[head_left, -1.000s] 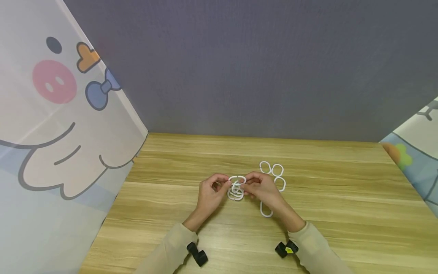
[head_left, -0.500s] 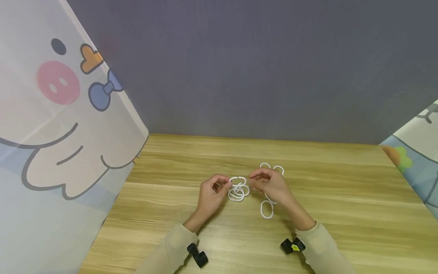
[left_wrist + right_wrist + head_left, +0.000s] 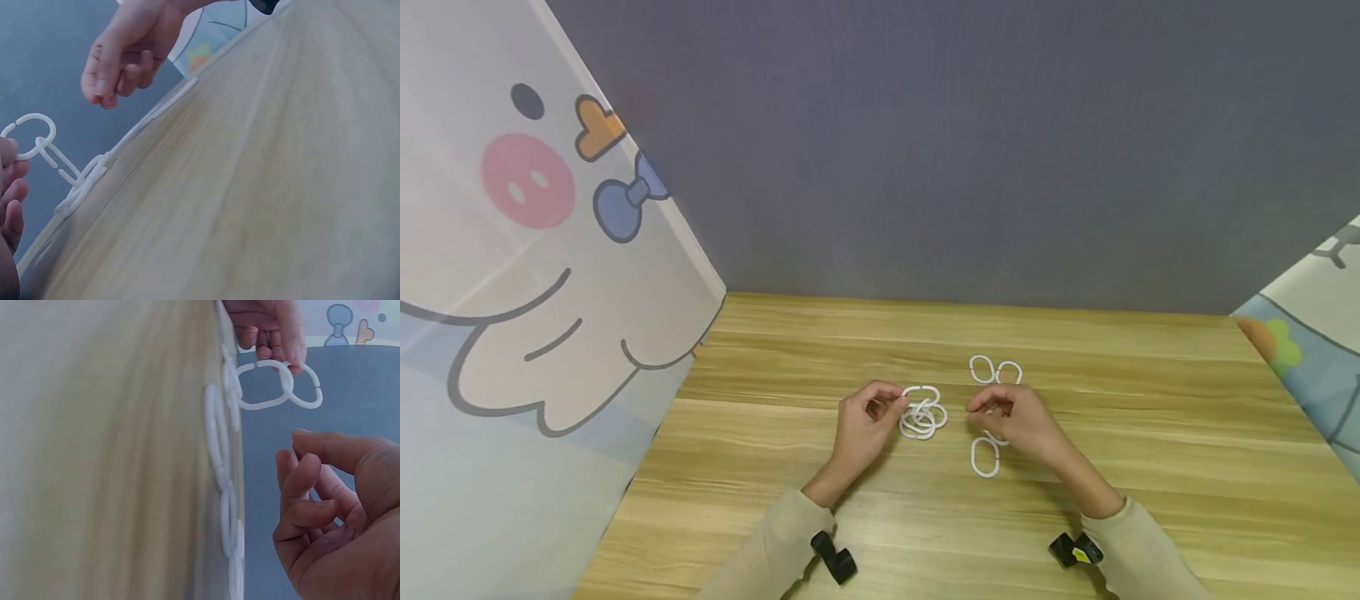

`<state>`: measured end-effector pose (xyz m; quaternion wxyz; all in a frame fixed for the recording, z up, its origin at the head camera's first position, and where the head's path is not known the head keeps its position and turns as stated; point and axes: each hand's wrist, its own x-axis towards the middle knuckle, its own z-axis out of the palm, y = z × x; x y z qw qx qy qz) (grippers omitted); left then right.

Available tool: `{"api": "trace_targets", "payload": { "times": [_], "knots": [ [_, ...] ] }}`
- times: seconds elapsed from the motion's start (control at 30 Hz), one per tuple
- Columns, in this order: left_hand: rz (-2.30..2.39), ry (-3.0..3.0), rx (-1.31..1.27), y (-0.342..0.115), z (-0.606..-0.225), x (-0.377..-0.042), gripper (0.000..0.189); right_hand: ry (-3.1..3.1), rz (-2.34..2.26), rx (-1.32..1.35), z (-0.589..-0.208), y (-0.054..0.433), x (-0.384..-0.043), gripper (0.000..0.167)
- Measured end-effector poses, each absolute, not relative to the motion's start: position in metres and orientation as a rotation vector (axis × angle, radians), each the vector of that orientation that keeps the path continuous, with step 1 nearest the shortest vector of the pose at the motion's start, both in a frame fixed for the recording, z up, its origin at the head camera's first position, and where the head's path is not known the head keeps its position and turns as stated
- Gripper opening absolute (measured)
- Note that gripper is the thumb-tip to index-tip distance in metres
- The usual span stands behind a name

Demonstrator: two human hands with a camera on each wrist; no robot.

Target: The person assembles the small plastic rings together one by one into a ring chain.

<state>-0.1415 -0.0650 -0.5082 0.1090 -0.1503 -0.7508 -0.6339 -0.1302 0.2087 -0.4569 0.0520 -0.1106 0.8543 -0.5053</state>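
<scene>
My left hand [image 3: 863, 421] pinches a white oval plastic ring [image 3: 54, 129] with a small split in it, between thumb and fingertips. Another split ring [image 3: 59, 159] is linked through it and slants down to more linked rings [image 3: 75, 205] lying bunched on the table. To the right, my right hand [image 3: 1018, 421] hovers over loose white rings, fingers loosely bent. In the right wrist view its thumb and index finger stand apart with nothing between them. One loose ring [image 3: 972, 457] lies just below that hand; others are partly hidden behind it.
Two rings [image 3: 973, 364] lie beyond the right hand on the wooden table [image 3: 820, 350]. A grey partition [image 3: 970, 167] rises along the back edge. Panels with cartoon prints [image 3: 647, 308] flank the table. Each wrist wears a black camera mount [image 3: 835, 558].
My right hand has come away from the linked rings and moved right, over the loose ones. My left hand keeps its pinch in nearly the same spot.
</scene>
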Motion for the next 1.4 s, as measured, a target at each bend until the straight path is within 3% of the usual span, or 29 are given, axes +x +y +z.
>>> {"api": "trace_targets", "payload": {
  "times": [0.33,0.87,1.4],
  "knots": [
    [-1.853,-2.240,-0.410,-0.067,-0.507,-0.140,0.007,2.702,-1.400,-0.525,-0.468,0.218,-0.120,0.018],
    [-1.881,-2.243,-0.407,-0.065,-0.506,-0.141,0.008,2.773,-1.167,-0.556,-0.478,0.220,-0.117,0.023],
    [-1.853,-2.205,-0.438,-0.064,-0.510,-0.141,0.007,2.758,-1.208,-0.629,-0.467,0.218,-0.117,0.020]
  ]
}}
